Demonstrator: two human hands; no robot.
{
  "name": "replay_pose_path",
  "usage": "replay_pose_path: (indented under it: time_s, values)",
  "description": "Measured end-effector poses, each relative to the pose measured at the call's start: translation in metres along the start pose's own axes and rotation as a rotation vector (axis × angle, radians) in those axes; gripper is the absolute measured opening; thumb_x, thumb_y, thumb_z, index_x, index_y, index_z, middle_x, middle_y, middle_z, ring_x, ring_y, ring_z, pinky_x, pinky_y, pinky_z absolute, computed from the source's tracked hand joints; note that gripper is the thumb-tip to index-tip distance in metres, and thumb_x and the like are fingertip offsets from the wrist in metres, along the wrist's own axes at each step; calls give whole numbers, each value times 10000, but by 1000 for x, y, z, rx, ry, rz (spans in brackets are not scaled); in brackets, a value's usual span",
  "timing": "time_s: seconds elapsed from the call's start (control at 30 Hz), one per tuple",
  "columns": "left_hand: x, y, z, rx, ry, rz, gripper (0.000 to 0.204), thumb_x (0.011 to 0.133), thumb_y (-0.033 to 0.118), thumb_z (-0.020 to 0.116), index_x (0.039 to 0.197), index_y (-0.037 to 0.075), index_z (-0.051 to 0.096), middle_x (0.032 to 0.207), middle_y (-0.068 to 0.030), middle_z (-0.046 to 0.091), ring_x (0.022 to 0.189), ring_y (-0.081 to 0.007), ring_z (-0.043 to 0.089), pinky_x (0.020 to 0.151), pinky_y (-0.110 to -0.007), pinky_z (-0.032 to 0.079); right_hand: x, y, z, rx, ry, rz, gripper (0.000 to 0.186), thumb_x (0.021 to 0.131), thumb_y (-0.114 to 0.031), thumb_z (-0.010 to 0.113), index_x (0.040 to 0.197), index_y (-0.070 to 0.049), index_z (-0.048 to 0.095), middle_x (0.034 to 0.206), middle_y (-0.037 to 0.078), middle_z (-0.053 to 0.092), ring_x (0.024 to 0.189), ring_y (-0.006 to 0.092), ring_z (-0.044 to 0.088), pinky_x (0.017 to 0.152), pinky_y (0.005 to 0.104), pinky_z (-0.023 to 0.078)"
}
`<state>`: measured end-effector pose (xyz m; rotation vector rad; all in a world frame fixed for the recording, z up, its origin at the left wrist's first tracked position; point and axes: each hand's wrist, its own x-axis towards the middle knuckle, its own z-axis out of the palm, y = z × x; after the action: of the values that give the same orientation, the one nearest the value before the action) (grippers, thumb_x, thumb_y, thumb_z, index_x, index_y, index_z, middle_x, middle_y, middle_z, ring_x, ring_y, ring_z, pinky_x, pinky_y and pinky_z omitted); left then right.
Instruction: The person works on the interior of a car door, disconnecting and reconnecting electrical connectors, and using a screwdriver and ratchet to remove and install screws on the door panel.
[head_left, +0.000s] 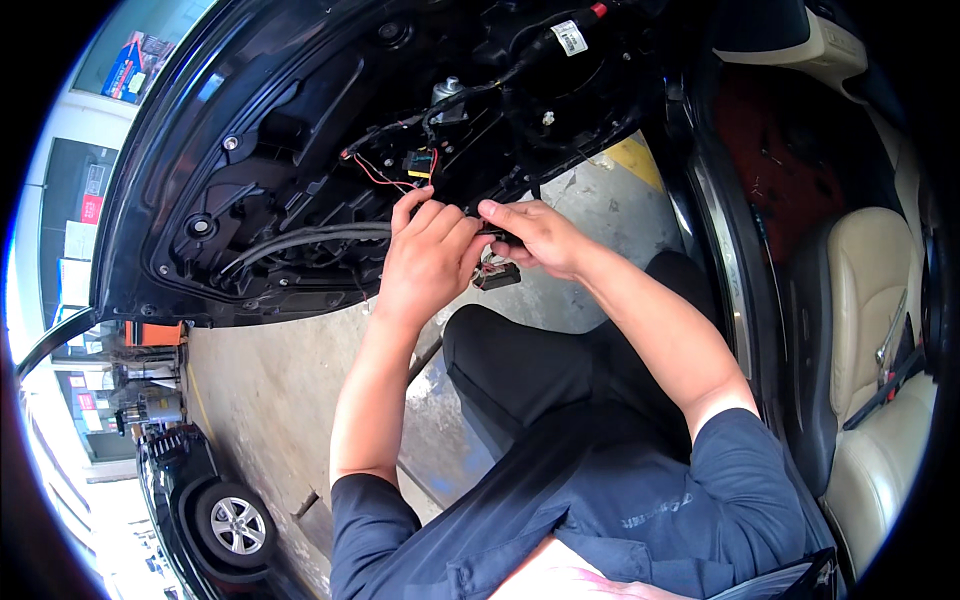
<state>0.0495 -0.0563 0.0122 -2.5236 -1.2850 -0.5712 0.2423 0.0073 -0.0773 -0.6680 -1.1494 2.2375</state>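
Count taken at the open vehicle. One stripped black car door inner panel (pixel 300 150), trim removed. Two bare hands at work on it: one left hand (pixel 428 262), one right hand (pixel 535 237). One small black plastic wiring connector (pixel 497 276) hanging below them. One cream leather car seat (pixel 880 340). One silver alloy wheel (pixel 238 524) on a neighbouring vehicle.

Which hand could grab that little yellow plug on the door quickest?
Probably the left hand. Its raised fingertips sit just below the yellow plug on the door panel. The right hand is lower and off to the side, pinching wires.
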Motion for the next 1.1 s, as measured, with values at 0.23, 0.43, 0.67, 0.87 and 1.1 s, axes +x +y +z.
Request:
replay_pose_path:
  time_s: [0.23,0.43,0.67,0.87,1.1]
  values:
    - [9,10,-6,142,-119,-65,239,883,248,851,1031,88,753,946,-48,663,996,-278,655,1185,-507,414,-1,-14,-14,-334,-22,-73,582,1104,-639,570,1023,-98,767,792,-18,649,651,50,455,580,235,337]
    - [11,10,0,120,-202,-111,229,903,255,831,1028,78,755,911,-54,700,967,-278,663,1204,-523,395,-1,-9,-17,-318,-26,-46,544,1106,-610,595,1023,-98,760,820,-19,651,674,42,465,585,228,342]
    - [9,6,3,47,-148,-105,195,909,244,825,986,84,744,844,-57,683,926,-282,658,1201,-521,385,-3,-12,-12,-162,-22,-58,493,1103,-567,643,1095,-88,756,853,-39,640,689,28,478,583,213,304]
    - [13,8,7,24,-125,-139,175,870,230,834,926,90,746,809,-48,662,878,-276,648,1176,-502,389,1,-6,-14,-153,11,-75,503,1092,-568,657,1011,-82,760,778,-38,603,659,36,454,560,233,298]
    - [9,9,11,30,-87,-127,154,866,221,833,900,98,746,793,-46,646,831,-277,641,1122,-500,415,5,-7,-1,-68,119,-2,541,1080,-584,659,951,-70,764,726,-20,584,593,56,412,527,263,299]
